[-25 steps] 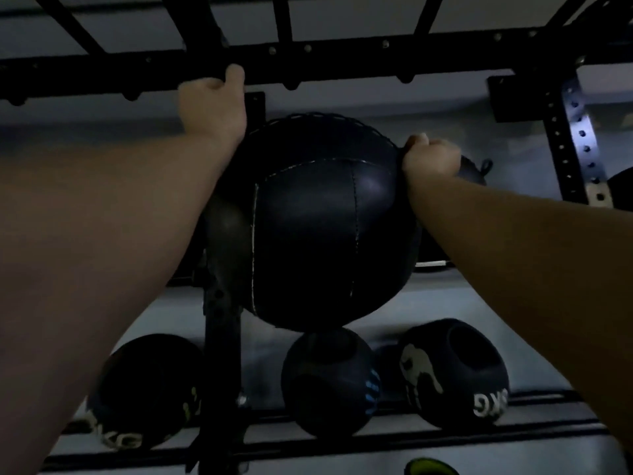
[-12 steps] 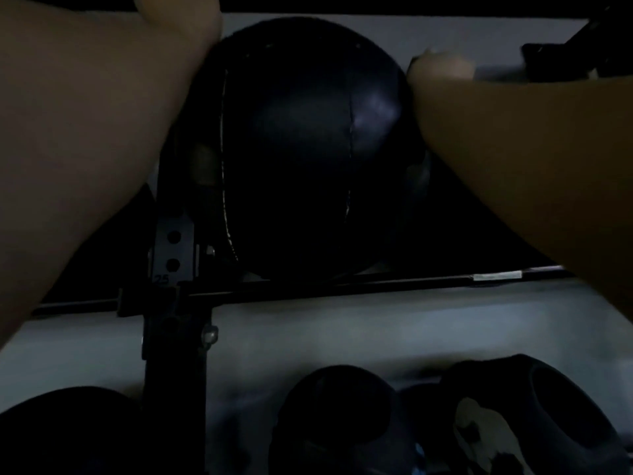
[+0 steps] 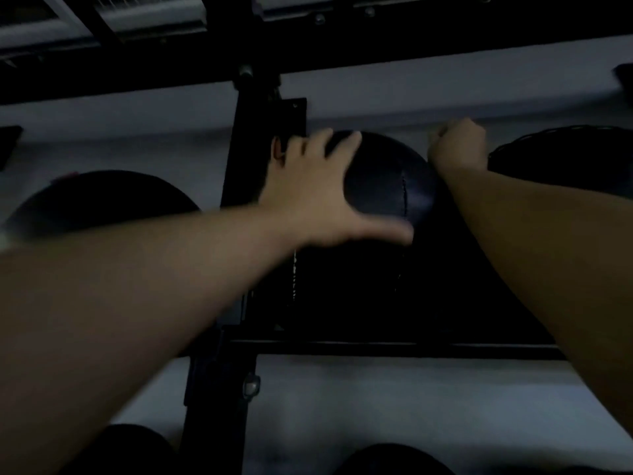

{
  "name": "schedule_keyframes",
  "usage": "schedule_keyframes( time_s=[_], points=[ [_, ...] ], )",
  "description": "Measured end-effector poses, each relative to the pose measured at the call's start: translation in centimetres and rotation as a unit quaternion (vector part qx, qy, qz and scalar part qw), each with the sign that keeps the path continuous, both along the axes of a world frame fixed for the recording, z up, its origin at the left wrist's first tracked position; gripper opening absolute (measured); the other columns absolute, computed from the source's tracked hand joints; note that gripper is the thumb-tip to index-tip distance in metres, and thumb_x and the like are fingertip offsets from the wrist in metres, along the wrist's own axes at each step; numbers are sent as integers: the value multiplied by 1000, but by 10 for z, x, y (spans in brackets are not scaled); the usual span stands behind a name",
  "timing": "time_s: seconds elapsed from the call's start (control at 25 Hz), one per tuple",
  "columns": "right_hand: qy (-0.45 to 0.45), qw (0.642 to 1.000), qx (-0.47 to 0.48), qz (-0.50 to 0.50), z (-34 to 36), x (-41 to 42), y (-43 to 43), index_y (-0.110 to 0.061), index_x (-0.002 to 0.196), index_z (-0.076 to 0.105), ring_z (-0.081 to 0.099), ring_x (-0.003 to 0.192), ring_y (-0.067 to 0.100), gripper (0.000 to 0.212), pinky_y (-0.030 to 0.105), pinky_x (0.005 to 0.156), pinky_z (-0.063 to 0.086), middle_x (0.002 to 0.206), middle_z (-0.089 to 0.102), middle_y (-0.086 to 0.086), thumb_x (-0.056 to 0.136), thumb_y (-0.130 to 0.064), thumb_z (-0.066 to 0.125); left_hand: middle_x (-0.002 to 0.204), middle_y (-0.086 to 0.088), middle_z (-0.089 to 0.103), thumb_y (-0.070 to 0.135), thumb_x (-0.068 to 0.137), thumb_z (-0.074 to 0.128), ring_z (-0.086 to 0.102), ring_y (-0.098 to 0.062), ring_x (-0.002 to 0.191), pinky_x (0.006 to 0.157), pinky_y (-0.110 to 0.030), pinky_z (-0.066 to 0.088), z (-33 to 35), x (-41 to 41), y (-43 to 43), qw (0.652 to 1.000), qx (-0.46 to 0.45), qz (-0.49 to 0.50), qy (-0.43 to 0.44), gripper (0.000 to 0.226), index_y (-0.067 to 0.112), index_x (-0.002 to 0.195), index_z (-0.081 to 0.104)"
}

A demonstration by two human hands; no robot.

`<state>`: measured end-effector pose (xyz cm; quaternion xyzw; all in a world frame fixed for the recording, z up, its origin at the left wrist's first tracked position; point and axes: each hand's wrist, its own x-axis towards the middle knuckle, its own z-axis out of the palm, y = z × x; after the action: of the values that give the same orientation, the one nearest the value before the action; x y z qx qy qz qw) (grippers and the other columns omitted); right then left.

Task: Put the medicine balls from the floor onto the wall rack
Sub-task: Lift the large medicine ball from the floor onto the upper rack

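Two hands press a black medicine ball (image 3: 387, 186) at frame centre. The left hand (image 3: 318, 193) lies spread open on it; the right hand (image 3: 457, 149) is clenched at its upper right edge.

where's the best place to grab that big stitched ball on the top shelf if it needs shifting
Grip the medicine ball on its two opposite flanks, palms in from left and right. It is round, smooth and handle-less. The left hand already spreads over its upper left; the right hand sits curled at its upper right.
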<state>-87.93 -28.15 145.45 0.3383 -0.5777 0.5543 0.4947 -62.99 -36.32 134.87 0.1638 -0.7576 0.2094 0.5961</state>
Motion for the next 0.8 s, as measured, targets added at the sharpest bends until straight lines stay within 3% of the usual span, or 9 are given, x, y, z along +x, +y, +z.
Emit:
schedule_keyframes(
  time_s=[0.08,0.24,0.36,0.48,0.6,0.8],
  points=[
    [71,997,11,-7,-13,6,-5,-2,93,71,64,94,40,32,36,76,48,100,69,27,97,-28,52,173,-4,23,112,38,41,18,-36,157,121,-66,27,-16,-15,-11,998,7,48,-43,145,42,163,18],
    [136,990,16,26,-55,16,-7,-12,82,65,66,87,35,53,38,73,50,88,71,15,91,-58,40,169,-2,28,110,45,40,27,-35,152,111,-61,39,2,-25,-23,998,17,56,-30,136,44,162,20],
    [135,989,65,13,-81,28,5,-26,104,70,66,96,25,53,38,82,53,104,73,1,89,-66,39,171,-3,24,110,48,39,24,-36,153,113,-63,37,-4,-28,-23,997,28,52,-47,135,42,163,18],
    [124,985,111,-38,-102,40,18,-31,122,62,61,109,24,56,39,88,51,120,67,0,90,-68,35,175,-5,18,109,51,38,18,-37,157,120,-64,29,-4,-22,-19,996,42,47,-62,136,38,165,14],
    [92,984,139,-60,-118,56,32,-34,131,55,53,118,27,59,42,91,49,129,61,2,90,-70,33,173,-5,25,106,58,37,25,-37,155,121,-60,29,-11,-13,-2,996,53,20,-62,128,33,163,25],
    [61,977,158,-132,-156,79,94,-35,136,48,47,120,28,62,42,84,45,132,57,1,89,-72,31,144,-1,56,94,72,44,51,-31,131,103,-49,45,-60,-3,17,999,-7,-45,-27,97,29,142,55]
  ],
)
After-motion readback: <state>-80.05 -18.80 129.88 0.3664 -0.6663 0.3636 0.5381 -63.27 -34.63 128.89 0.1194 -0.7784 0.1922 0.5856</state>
